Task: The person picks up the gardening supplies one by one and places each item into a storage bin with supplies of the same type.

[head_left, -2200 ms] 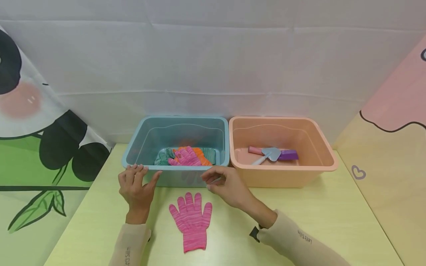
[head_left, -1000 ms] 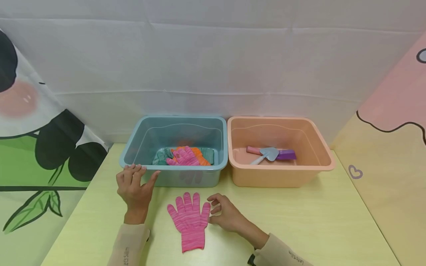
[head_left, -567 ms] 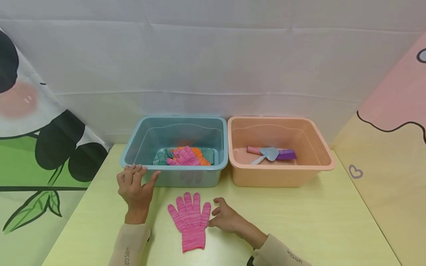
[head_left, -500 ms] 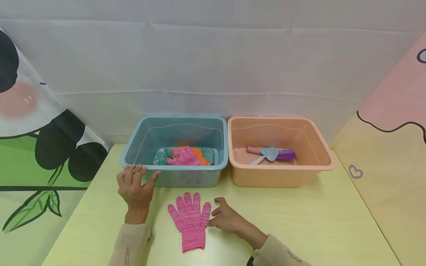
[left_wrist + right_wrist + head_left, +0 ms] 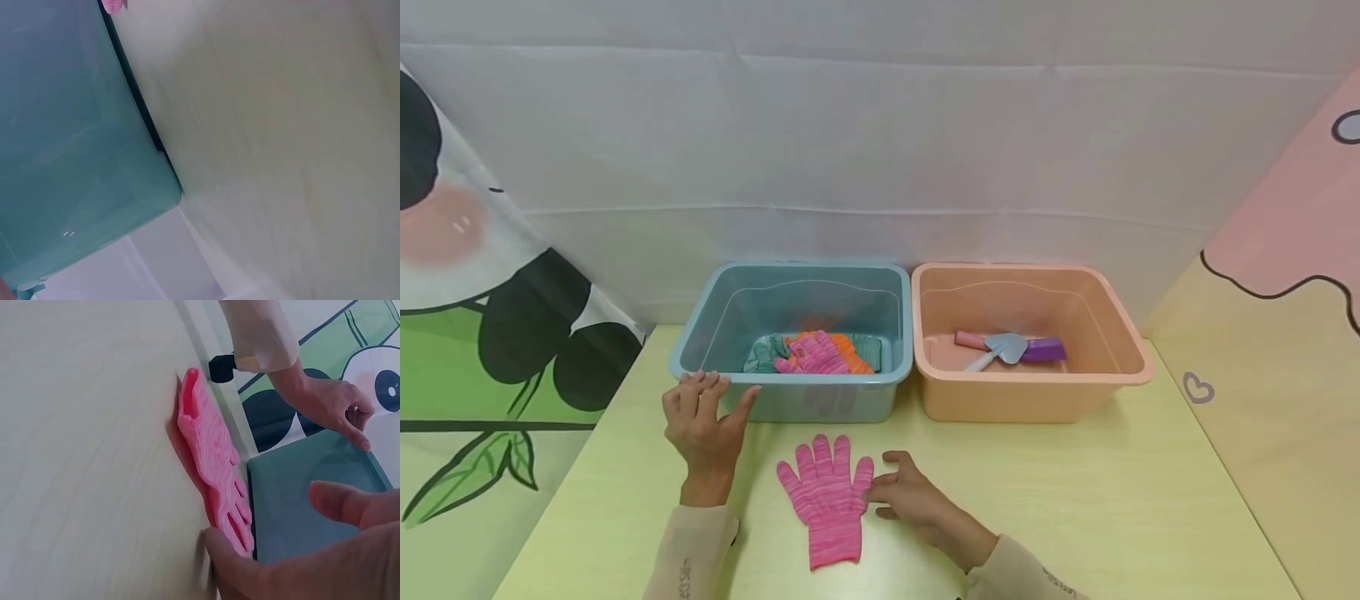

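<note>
A pink knitted glove (image 5: 829, 504) lies flat on the table, its fingers toward the teal bin (image 5: 820, 402). My right hand (image 5: 919, 502) is at the glove's right side, fingers spread and loosely bent. One fingertip meets the glove's edge in the right wrist view, where the cuff of the glove (image 5: 209, 440) stands slightly raised. With its fingers bent over the front left rim of the bin, my left hand (image 5: 703, 429) holds that rim, thumb out along the outer wall. Inside the bin lie green gloves (image 5: 766, 353), an orange glove (image 5: 856, 354) and another pink glove (image 5: 822, 353).
A peach bin (image 5: 1007, 404) stands right beside the teal one. It holds a light blue toy trowel (image 5: 1009, 347), a purple tool (image 5: 1045, 349) and a pink handle (image 5: 971, 339). Behind the bins is a white sheet (image 5: 880, 150); printed panels flank the yellow table (image 5: 1120, 500).
My right hand has come down from the teal bin's front right corner to the right edge of the glove on the table. My left hand stays on the rim.
</note>
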`<state>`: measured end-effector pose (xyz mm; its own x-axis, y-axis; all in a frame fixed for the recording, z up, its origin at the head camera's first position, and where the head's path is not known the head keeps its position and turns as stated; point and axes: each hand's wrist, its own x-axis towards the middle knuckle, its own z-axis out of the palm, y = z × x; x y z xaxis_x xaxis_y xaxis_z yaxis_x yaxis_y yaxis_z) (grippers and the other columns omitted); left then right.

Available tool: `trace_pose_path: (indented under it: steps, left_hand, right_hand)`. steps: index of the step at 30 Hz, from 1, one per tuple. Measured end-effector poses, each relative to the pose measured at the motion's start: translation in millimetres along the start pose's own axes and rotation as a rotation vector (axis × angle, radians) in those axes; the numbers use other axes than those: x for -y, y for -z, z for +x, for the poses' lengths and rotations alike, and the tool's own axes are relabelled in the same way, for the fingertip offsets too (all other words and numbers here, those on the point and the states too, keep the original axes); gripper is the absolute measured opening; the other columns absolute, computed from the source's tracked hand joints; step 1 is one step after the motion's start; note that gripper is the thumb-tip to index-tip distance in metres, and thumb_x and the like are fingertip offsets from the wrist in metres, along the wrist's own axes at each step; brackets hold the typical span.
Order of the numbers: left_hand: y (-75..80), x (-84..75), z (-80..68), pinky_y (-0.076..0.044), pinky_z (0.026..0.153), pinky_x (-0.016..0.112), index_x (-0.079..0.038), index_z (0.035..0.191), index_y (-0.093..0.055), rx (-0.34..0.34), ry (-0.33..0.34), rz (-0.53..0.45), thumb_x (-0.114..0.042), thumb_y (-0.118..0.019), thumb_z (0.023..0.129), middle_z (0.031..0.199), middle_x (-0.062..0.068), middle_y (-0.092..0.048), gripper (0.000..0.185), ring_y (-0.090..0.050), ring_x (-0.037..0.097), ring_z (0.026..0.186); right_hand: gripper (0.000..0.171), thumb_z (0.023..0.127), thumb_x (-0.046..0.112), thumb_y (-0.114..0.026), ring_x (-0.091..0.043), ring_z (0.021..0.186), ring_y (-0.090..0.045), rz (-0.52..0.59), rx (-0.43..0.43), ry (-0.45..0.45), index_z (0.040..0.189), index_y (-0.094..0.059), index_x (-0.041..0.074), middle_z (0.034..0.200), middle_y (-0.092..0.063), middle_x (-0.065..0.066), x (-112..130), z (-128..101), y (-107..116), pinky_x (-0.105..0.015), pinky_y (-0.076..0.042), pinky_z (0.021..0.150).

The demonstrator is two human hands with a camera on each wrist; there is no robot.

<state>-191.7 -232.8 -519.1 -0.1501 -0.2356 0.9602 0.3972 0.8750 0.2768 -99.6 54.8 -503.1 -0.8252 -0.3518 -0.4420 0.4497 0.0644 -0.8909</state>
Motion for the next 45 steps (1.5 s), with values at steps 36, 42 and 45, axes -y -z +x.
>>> trace_pose_path:
  steps: [36, 42, 45]
  left_hand:
    - [1.7, -0.6, -0.3, -0.042, 0.114, 0.021, 0.006, 0.093, -0.077, 0.019, 0.003, -0.007, -0.063, -0.073, 0.092, 0.093, 0.023, -0.073, 0.069, -0.062, 0.046, 0.088]
    - [1.8, -1.4, 0.8, -0.042, 0.113, 0.02, 0.006, 0.091, -0.076, 0.013, 0.001, 0.002, -0.063, -0.073, 0.092, 0.092, 0.023, -0.073, 0.069, -0.062, 0.046, 0.087]
    - [2.7, -1.7, 1.3, -0.042, 0.113, 0.018, 0.006, 0.091, -0.076, 0.018, 0.002, 0.01, -0.064, -0.072, 0.093, 0.093, 0.023, -0.073, 0.069, -0.062, 0.046, 0.087]
  right_hand:
    - [0.05, 0.089, -0.012, -0.062, -0.021, 0.091, -0.064, 0.144, -0.093, 0.037, 0.135, -0.045, -0.023, 0.111, -0.055, -0.02, -8.2, 12.1, -25.5, -0.037, -0.063, 0.09]
    - [0.041, 0.089, -0.012, -0.062, -0.018, 0.082, -0.068, 0.111, -0.102, 0.039, 0.128, -0.052, -0.021, 0.108, -0.062, -0.022, -10.2, 19.5, -26.1, -0.035, -0.065, 0.083]
    - [0.037, 0.089, -0.01, -0.062, -0.017, 0.076, -0.068, 0.095, -0.104, 0.039, 0.124, -0.055, -0.019, 0.101, -0.065, -0.02, -11.4, 22.7, -25.1, -0.036, -0.066, 0.08]
